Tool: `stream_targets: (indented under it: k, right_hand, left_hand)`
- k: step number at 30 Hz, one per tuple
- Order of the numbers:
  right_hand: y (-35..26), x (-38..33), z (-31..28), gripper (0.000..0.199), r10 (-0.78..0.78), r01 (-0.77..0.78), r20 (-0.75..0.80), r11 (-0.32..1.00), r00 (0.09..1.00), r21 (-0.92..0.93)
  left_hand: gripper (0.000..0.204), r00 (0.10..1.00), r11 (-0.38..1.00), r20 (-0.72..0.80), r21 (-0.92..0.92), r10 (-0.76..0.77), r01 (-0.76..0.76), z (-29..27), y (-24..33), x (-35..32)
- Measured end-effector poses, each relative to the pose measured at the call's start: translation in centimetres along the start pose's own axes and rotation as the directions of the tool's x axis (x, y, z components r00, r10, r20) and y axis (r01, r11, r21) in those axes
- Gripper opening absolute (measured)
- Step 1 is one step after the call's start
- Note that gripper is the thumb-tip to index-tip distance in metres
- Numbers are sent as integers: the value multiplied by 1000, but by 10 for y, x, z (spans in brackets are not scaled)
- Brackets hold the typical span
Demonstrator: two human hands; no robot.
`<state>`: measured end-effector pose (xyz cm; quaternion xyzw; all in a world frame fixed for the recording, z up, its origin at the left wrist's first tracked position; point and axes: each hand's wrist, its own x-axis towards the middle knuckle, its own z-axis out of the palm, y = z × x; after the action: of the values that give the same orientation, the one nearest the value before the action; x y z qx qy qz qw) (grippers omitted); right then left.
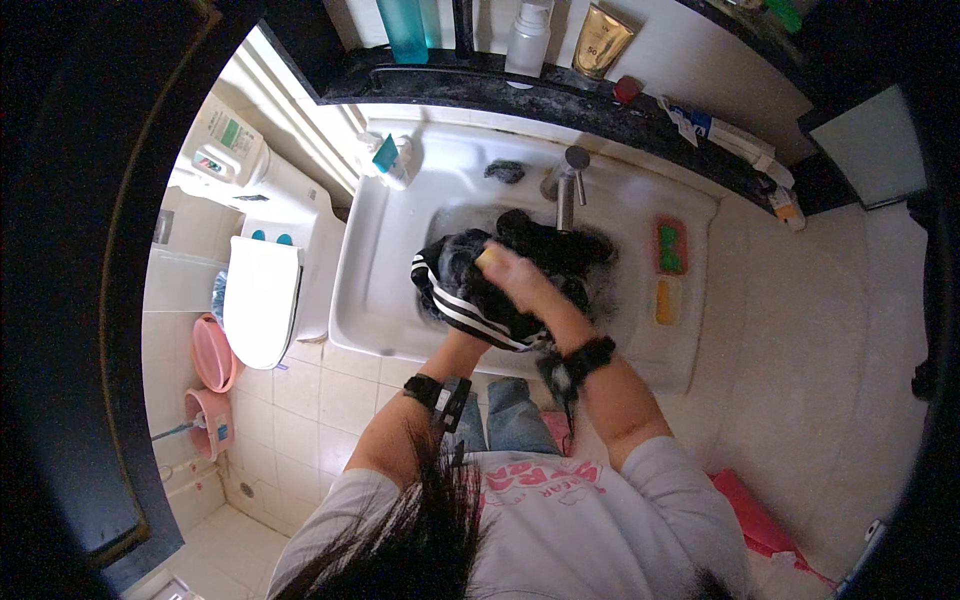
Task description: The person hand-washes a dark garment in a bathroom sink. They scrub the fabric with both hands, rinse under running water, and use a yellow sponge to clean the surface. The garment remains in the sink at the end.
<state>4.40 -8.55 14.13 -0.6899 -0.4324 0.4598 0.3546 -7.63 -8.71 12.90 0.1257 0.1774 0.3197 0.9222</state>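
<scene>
Over the white sink (368,300), my right hand (518,280) is closed around a small yellow bar of soap (488,258). It presses the soap on a wet black garment (462,258) with white stripes along its edge. My left hand is hidden beneath the near side of this garment; only its wrist and forearm show, so its fingers cannot be made out. More dark wet cloth (545,245) lies in the basin under the grey tap (565,190), with suds about it. Both wrists wear black straps.
On the sink's right rim sit a pink soap dish (670,246) with a green piece and a yellow block (664,301). A white pump bottle (392,165) stands at the back left. Behind runs a black shelf (460,82) with bottles. A toilet (264,300) is on the left.
</scene>
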Motion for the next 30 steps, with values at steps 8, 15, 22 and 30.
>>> stream_targets:
  k: [8, 15, 22, 30]
  right_hand:
    - [17, -35, -31, 53, -12, 77, -158, 907, 987, 414]
    - [3, -72, -35, 57, -139, 110, -418, 990, 898, -92]
    - [1, -51, -6, 50, -342, -85, -563, 797, 752, -597]
    - [7, -72, -10, 50, -290, 58, -390, 859, 874, -509]
  left_hand:
    - [44, 998, 998, 61, -54, -22, 25, -5, -1, 26]
    - [39, 996, 925, 92, 377, 19, -53, -42, -7, 43]
    - [42, 980, 885, 198, 455, 9, -100, -10, -25, 21]
    - [37, 988, 920, 145, 391, -45, -15, 48, -2, 21]
